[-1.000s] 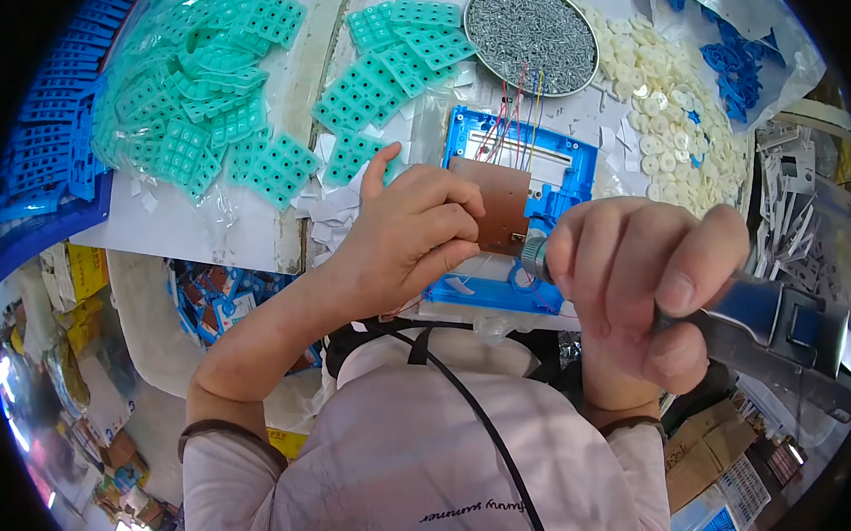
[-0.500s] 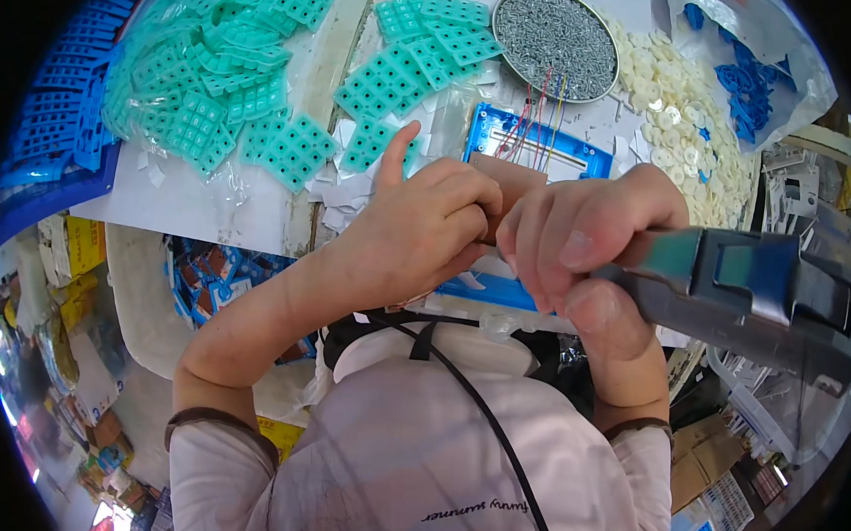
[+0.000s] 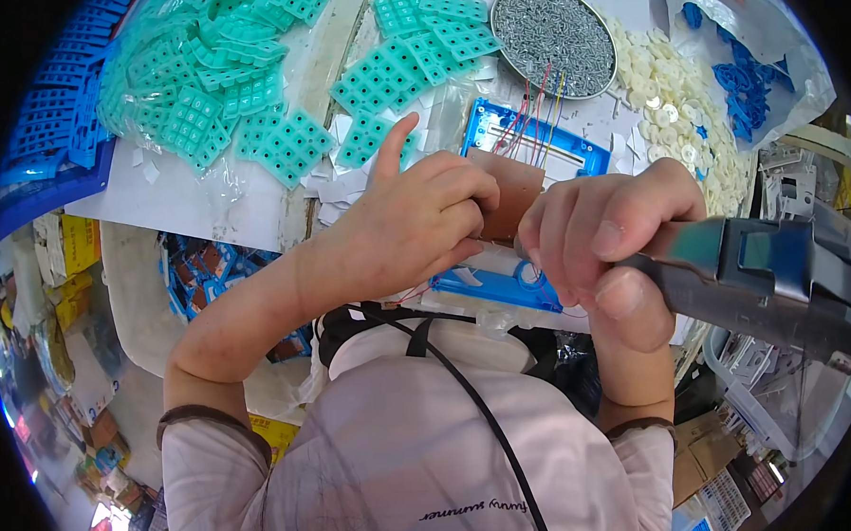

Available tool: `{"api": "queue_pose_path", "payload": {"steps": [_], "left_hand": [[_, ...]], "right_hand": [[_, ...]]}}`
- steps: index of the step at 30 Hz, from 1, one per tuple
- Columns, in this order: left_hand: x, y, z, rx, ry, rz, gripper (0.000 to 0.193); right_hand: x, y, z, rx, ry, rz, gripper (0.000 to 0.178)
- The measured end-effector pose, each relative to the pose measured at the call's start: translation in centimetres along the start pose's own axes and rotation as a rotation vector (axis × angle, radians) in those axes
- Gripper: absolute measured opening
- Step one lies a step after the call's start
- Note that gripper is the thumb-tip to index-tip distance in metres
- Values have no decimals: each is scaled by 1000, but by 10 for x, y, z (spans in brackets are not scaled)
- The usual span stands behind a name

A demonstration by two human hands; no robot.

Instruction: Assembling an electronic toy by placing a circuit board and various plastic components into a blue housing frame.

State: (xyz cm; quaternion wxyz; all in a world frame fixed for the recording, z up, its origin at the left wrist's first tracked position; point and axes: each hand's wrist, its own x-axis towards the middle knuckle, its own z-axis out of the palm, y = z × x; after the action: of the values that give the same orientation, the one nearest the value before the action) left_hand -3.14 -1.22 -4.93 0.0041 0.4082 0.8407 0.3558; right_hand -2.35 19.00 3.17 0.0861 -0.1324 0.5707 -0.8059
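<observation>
My left hand (image 3: 409,219) has curled fingers at the left edge of a brown circuit board (image 3: 513,200), gripping it there, with the little finger raised. The board lies over a blue plastic casing (image 3: 587,159) whose upper end shows red and yellow wires. Closed in my right hand (image 3: 610,248) is a dark grey electric screwdriver (image 3: 763,274), its body running off to the right. Its tip is mostly hidden behind the fingers, beside the board. Below the board, the casing's lower part holds a round piece and scraps of white.
Turquoise rubber keypads (image 3: 213,85) are heaped at the back left. A round tray of screws (image 3: 553,42) stands at the back, beside a pile of off-white discs (image 3: 670,112). Blue parts sit in a plastic bag (image 3: 755,85) at right. A bin (image 3: 142,306) of blue casings stands left.
My right hand and the screwdriver have shifted slightly right, away from my left hand. More of the circuit board and the casing's lower part now shows between the hands.
</observation>
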Motion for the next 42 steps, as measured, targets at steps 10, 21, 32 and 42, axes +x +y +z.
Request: {"api": "queue_pose_path", "payload": {"steps": [10,21,32,42], "left_hand": [[1,2,-7,-345,-25,-170,18],[0,0,-3,-406,-55,-200,16],[-1,-1,-1,-359,-68,-174,19],[-2,0,1,-297,-58,-155,20]], "right_hand": [[7,3,-1,55,-30,-117,32],[5,3,3,-2,-17,-129,32],[3,0,5,27,37,-99,33],[3,4,5,42,61,-95,34]]}}
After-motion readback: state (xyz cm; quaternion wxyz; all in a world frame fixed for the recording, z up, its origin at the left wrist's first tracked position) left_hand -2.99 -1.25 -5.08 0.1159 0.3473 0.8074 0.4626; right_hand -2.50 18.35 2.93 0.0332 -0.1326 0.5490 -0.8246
